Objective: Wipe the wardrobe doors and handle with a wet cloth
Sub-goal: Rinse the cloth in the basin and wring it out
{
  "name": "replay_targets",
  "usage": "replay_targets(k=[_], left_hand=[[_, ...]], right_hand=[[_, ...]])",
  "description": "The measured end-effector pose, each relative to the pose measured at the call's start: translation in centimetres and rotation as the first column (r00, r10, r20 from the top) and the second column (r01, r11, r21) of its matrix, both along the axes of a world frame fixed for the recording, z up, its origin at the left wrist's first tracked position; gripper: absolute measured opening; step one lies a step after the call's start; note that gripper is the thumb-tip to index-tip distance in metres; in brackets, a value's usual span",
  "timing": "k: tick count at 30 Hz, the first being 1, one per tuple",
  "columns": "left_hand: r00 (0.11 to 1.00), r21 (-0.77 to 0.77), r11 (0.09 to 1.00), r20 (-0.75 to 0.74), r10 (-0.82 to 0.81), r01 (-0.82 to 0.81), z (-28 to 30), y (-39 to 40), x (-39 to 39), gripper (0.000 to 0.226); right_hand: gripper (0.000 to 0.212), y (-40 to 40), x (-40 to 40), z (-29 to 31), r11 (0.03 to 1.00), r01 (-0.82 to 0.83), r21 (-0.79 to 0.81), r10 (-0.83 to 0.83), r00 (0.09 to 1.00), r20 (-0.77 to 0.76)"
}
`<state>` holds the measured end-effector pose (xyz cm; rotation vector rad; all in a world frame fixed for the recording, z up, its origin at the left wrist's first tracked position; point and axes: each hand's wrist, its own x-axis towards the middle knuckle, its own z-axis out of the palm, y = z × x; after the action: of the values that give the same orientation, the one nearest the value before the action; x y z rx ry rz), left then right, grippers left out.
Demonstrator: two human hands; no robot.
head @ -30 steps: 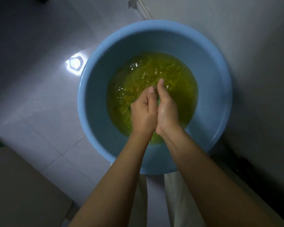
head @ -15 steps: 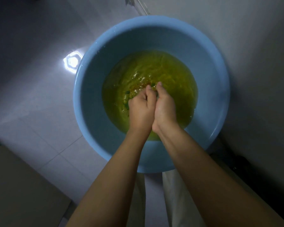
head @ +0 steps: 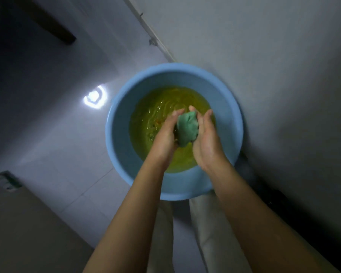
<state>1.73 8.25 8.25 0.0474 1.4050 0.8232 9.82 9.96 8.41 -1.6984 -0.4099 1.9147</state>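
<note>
The green cloth (head: pixel 186 129) is bunched into a wad, lifted clear of the yellowish water (head: pixel 156 119) where half a second ago it was under the surface. The left hand (head: pixel 166 134) and right hand (head: pixel 206 137) press it between their palms, fingers nearly straight. It looks soaked and ready for squeezing out before any wiping begins. The blue basin (head: pixel 122 154) sits on a pale tiled floor (head: pixel 67 154) with a bright lamp reflection (head: pixel 95 97), close beside a grey wall (head: pixel 264 56). The room is dim.
</note>
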Motion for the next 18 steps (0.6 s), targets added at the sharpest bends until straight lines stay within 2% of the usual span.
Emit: replay_targets(k=[1,3,5,7,9,12,14,16,18], left_hand=[[0.999,0.01,0.999,0.022,-0.04,0.039,2.8,0.4,-0.2,0.028],[0.994,0.039,0.993,-0.001,-0.107,0.107,6.3,0.7,-0.1,0.032],[0.98,0.069,0.98,-0.079,-0.18,0.186,10.8,1.0,-0.2,0.039],[0.965,0.085,0.965,-0.107,-0.24,0.249,15.1,1.4,-0.6,0.041],[0.943,0.101,0.94,-0.098,-0.317,0.326,19.6,1.8,-1.1,0.037],[0.888,0.172,0.872,-0.135,-0.44,0.459,25.5,1.8,-1.8,0.017],[0.821,0.205,0.801,-0.259,-0.509,0.562,29.9,1.4,-2.0,0.018],[0.752,0.234,0.728,-0.368,-0.547,0.645,33.0,1.2,-2.1,0.034],[0.686,0.298,0.629,-0.449,-0.572,0.719,36.7,1.4,-1.7,0.028]], right_hand=[[0.034,0.4,0.6,2.4,0.998,-0.024,0.05,0.024,1.0,-0.003],[0.03,0.8,1.6,5.3,0.979,-0.151,0.135,0.146,0.988,0.045],[0.034,1.1,2.6,9.8,0.936,-0.297,0.191,0.266,0.949,0.17],[0.032,1.1,3.3,14.4,0.89,-0.393,0.232,0.305,0.89,0.339],[0.022,0.8,4.0,18.9,0.865,-0.409,0.29,0.231,0.839,0.493],[0.019,0.5,5.1,25.0,0.878,-0.341,0.337,0.09,0.807,0.584],[0.02,-0.1,6.2,29.5,0.881,-0.293,0.371,0.01,0.796,0.605],[0.018,-0.3,6.8,32.9,0.866,-0.283,0.413,-0.042,0.78,0.624],[0.014,-1.2,7.5,36.8,0.845,-0.279,0.456,-0.114,0.74,0.663]])
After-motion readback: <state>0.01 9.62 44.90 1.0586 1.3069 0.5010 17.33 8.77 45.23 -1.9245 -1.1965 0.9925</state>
